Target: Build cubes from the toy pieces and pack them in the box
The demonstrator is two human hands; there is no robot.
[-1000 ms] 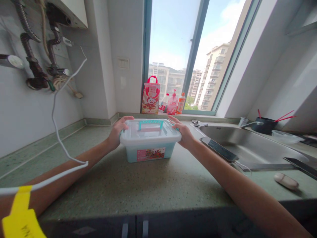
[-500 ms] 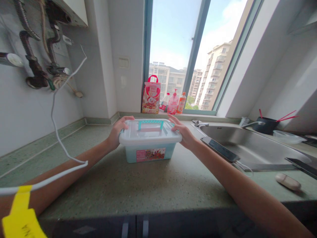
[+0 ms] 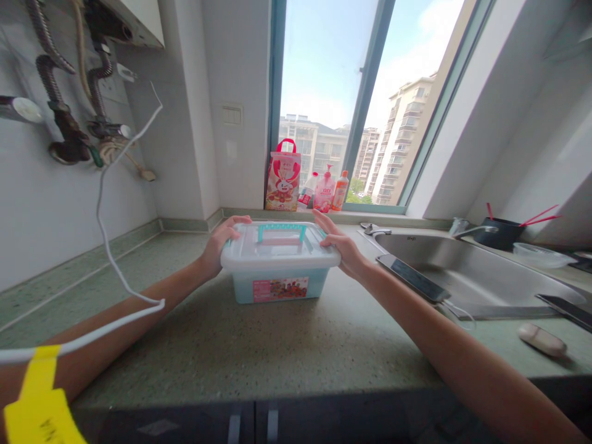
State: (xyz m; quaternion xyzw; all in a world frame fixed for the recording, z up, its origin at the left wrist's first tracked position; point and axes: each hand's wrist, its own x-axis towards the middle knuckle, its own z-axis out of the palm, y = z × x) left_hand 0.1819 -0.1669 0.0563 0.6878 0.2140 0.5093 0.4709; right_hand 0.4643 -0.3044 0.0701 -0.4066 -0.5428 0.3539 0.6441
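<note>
A pale blue plastic storage box (image 3: 282, 287) with a translucent white lid (image 3: 240, 253) and a teal handle (image 3: 282, 229) stands on the countertop (image 3: 277, 351). A printed label is on its front wall. My left hand (image 3: 222, 243) is closed round the lid's left end, thumb on top. At the right end my right hand (image 3: 342, 246) grips the lid's edge, with its thumb over the top and one finger stretched out past the rear corner. The lid sits on the box; whether its clips are fastened is hidden by my hands.
A phone (image 3: 411, 279) with a cable lies at the edge of the steel sink (image 3: 462, 271). Right of it is a computer mouse (image 3: 541, 340). A bag (image 3: 283, 182) and several bottles stand at the window. A white cable (image 3: 104, 234) hangs at left, with a yellow tag (image 3: 44, 401).
Both hands stay on the lid's ends. The box has hardly moved, and the view has shifted very slightly.
</note>
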